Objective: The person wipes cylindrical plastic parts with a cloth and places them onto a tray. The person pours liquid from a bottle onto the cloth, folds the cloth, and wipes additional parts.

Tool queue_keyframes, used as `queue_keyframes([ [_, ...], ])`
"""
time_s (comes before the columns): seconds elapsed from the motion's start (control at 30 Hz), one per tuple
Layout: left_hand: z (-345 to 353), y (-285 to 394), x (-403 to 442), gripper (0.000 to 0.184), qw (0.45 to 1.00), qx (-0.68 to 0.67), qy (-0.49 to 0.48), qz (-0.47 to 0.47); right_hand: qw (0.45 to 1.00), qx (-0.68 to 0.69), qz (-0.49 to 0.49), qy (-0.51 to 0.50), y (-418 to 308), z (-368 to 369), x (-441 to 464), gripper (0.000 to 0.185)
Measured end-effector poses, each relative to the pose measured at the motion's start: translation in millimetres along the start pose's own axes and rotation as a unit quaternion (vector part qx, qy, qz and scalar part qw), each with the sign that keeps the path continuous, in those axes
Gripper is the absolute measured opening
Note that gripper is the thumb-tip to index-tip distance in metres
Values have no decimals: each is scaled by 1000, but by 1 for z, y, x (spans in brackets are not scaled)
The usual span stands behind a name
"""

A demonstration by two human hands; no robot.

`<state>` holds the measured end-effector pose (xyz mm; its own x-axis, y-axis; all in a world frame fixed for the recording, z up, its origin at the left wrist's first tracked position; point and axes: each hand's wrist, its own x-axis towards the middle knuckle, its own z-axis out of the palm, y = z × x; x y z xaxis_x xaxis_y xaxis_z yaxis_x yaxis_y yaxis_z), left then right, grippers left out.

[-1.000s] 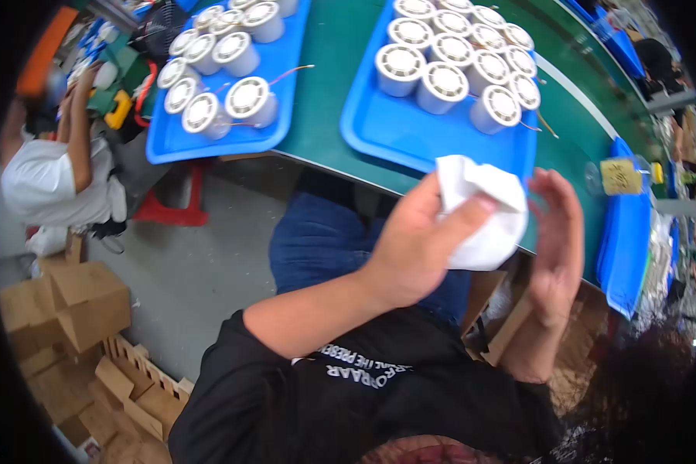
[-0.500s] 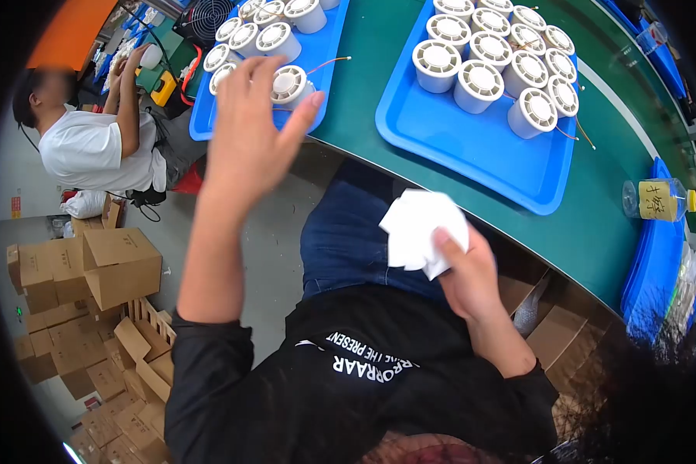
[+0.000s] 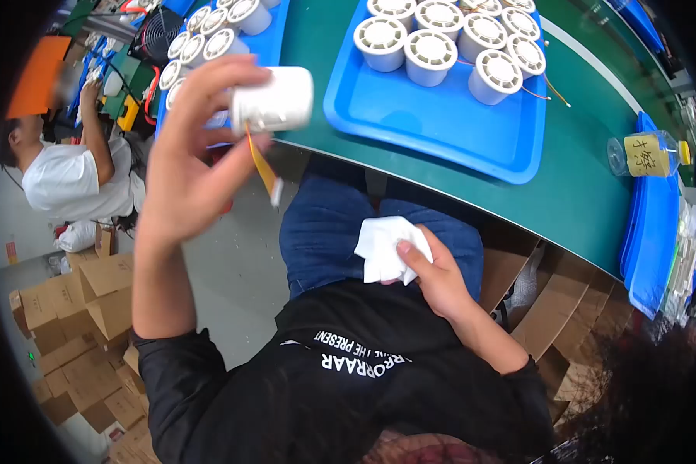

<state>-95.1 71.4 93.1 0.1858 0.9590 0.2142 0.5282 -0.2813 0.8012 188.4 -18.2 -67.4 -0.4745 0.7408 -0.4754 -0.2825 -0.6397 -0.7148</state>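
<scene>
My left hand (image 3: pixel 189 147) is raised at the left, its fingers wrapped round a white cylindrical part (image 3: pixel 274 99) that lies on its side in the air. Coloured wires with a small white connector dangle from it. Over my lap, my right hand (image 3: pixel 435 271) pinches a crumpled white cloth (image 3: pixel 387 246). Behind the held part is the left blue tray (image 3: pixel 274 48), with several white round parts with slotted tops. The right blue tray (image 3: pixel 441 127) holds several more of these at its far side, some with wires sticking out.
The green table (image 3: pixel 580 209) has a labelled plastic bottle (image 3: pixel 646 155) at its right, beside stacked blue trays (image 3: pixel 643 240). Cardboard boxes (image 3: pixel 73 309) are piled at lower left. A co-worker in a white shirt (image 3: pixel 69 178) sits at the upper left.
My left hand has taken hold of a white part from the left tray and lifted it. My right hand still has the cloth, which it took over from my left hand earlier.
</scene>
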Motion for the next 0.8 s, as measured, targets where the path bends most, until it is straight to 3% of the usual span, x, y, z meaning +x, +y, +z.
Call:
queue_keyframes([
  [0.1, 33, -3, -31, 43, 953, -298, -56, 11, 999, 13, 25, -37, -3, 3, 7, 31],
  [0.17, 55, -11, -45, 44, 898, -429, -86, -39, 997, -6, 44, -57, -10, 8, 6, 32],
  [0.27, 96, -14, -66, 52, 884, -460, -48, -66, 999, 32, 0, -19, -22, 2, 2, 39],
  [0.37, 115, -10, -71, 63, 870, -472, -43, -134, 987, 31, -115, 110, -44, -15, -6, 42],
  [0.43, 118, -10, -75, 67, 872, -456, -66, -166, 950, -43, -261, 166, -62, -7, -15, 41],
  [0.47, 120, -11, -75, 68, 878, -439, -81, -171, 910, -186, -314, 198, -69, 4, -27, 40],
  [0.5, 123, -11, -74, 70, 885, -422, -96, -174, 805, -371, -399, 238, -59, 8, -31, 41],
  [0.53, 123, -7, -75, 70, 877, -435, -85, -186, 670, -570, -447, 164, -61, 14, -40, 43],
  [0.6, 130, -7, -76, 70, 860, -474, -72, -176, 493, -737, -453, 86, -66, 26, -47, 52],
  [0.63, 129, -5, -76, 69, 855, -476, -75, -195, 493, -743, -443, 93, -65, 27, -48, 58],
  [0.7, 124, 5, -75, 68, 845, -476, -70, -234, 551, -701, -442, 95, -65, 32, -43, 64],
  [0.73, 123, 7, -75, 66, 843, -475, -73, -243, 608, -651, -444, 94, -63, 35, -39, 65],
  [0.8, 118, 5, -77, 63, 917, -353, -88, -164, 711, -585, -388, 42, -64, 31, -34, 66],
])
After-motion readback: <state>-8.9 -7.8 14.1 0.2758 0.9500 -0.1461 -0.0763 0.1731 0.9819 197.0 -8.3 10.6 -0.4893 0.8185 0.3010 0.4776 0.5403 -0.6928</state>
